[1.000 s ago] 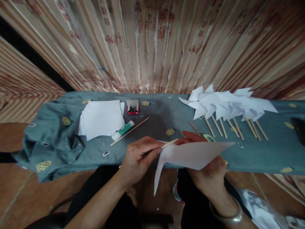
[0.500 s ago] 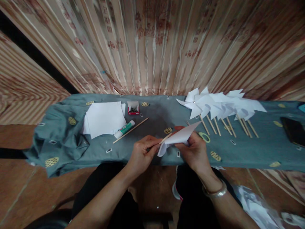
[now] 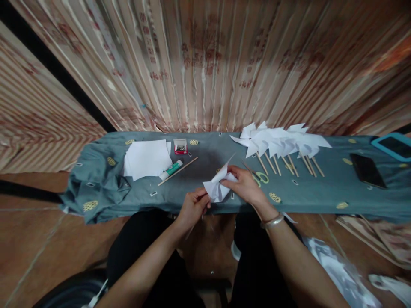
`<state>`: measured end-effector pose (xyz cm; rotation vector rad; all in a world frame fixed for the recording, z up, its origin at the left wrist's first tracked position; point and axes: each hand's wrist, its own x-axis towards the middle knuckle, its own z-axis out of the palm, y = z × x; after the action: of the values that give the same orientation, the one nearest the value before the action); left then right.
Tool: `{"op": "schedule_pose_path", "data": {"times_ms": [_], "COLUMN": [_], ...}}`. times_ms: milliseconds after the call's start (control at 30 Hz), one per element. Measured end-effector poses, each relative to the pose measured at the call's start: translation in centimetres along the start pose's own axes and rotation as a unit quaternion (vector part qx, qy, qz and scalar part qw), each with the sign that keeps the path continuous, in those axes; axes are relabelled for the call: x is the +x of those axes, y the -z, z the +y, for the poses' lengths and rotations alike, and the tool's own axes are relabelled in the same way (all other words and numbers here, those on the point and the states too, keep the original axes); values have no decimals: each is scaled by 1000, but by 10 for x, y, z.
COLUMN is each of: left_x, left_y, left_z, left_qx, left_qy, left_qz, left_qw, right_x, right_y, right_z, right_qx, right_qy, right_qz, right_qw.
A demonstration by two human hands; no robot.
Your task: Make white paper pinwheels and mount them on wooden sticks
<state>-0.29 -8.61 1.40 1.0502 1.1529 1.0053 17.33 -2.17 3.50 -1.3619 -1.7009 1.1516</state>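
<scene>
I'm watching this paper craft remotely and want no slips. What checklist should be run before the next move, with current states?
1. Folded paper pinched by right hand: ok.
2. Left hand gripping a stick: cannot tell, the fist hides it.
3. Pin box open on the cloth: ok.
4. Scissors lying down, not in hand: ok.
5. Glue stick capped: cannot tell.

Dim, warm indoor light; strong wide-angle bending at edges; slight softness throughout; no harsh glare.
</scene>
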Motion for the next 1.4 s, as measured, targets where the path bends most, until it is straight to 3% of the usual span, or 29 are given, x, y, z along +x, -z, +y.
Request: {"op": "schedule_pose_path", "data": {"times_ms": [133,467,1000,1400], "left_x": [-15,-27,-26,-29], "left_y": [-4,-7,-1,-4], "left_z": [-14,-37,-46,-47], "left_qx": [-76,-149,-249,-294], "left_qy": [71,91,174,203], "left_qz": [24,84,114,61], "left_qw": [994,981,946,932], "right_x": [2,16,42,49], "right_y": [-3,-20,-27,-28], "right_z": [-5,-11,-9,-17], "right_qx": [-105,-306,-347,-383], "right_qy": [-12,-9,-24,-25], "right_qz": [-53,-166,-288,-311], "right_qw": [993,937,892,870]}}
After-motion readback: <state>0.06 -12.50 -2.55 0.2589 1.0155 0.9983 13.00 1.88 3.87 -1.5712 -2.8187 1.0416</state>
